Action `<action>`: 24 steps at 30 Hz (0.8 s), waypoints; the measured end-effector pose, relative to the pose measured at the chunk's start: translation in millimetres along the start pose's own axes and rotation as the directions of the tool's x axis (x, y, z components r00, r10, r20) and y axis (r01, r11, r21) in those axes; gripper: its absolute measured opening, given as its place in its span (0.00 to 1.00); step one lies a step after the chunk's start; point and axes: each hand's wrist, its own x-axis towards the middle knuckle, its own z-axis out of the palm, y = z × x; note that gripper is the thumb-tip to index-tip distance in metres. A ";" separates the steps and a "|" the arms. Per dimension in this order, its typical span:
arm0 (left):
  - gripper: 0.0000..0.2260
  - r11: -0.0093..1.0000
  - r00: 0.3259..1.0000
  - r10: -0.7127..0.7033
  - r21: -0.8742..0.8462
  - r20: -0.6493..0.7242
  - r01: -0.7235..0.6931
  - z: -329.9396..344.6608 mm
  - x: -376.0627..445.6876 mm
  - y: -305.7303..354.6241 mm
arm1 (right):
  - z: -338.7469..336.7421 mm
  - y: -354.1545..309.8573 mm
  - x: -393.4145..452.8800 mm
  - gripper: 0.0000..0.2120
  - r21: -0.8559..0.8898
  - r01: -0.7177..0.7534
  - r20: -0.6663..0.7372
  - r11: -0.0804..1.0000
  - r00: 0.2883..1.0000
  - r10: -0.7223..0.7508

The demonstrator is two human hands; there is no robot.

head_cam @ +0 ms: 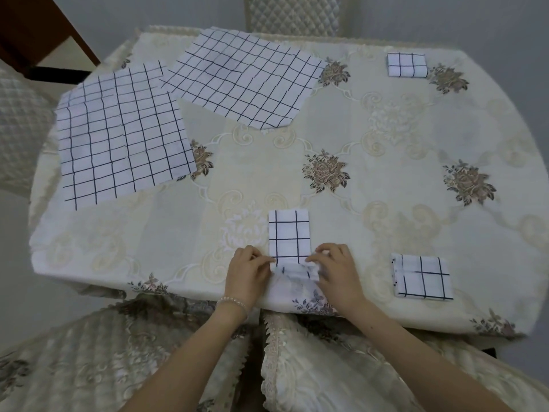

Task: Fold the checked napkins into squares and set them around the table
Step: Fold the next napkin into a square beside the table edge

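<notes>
White cotton napkin with a dark grid, folded into a narrow strip (288,233), sits at the near edge of the cream floral tablecloth (386,179). Left hand (249,270) and right hand (332,270) both pinch its near end, lifting it. If one corner lags, I reckon the fold goes crooked and won't match the folded square (421,278) beside it.

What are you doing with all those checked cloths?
Folding napkins. Both hands, left hand and right hand, are turning up the near end of a narrow napkin strip. Two folded squares already sit on the table; two open napkins wait.
</notes>
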 end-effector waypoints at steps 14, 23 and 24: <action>0.16 0.870 0.878 -0.448 0.309 0.170 0.384 2.0 28.3 29.6 | 3.0 -22.0 42.8 0.21 -0.377 -0.327 0.112 0.867 0.912 0.393; 0.08 0.895 0.955 -0.296 0.341 -0.033 0.289 10.6 29.8 31.4 | 6.6 -16.9 48.7 0.21 -0.294 -0.417 0.063 0.860 0.889 0.453; 0.12 0.912 0.979 -0.197 0.359 -0.044 0.199 11.6 28.7 26.7 | 7.8 -16.7 48.3 0.20 -0.270 -0.427 0.059 0.863 0.888 0.457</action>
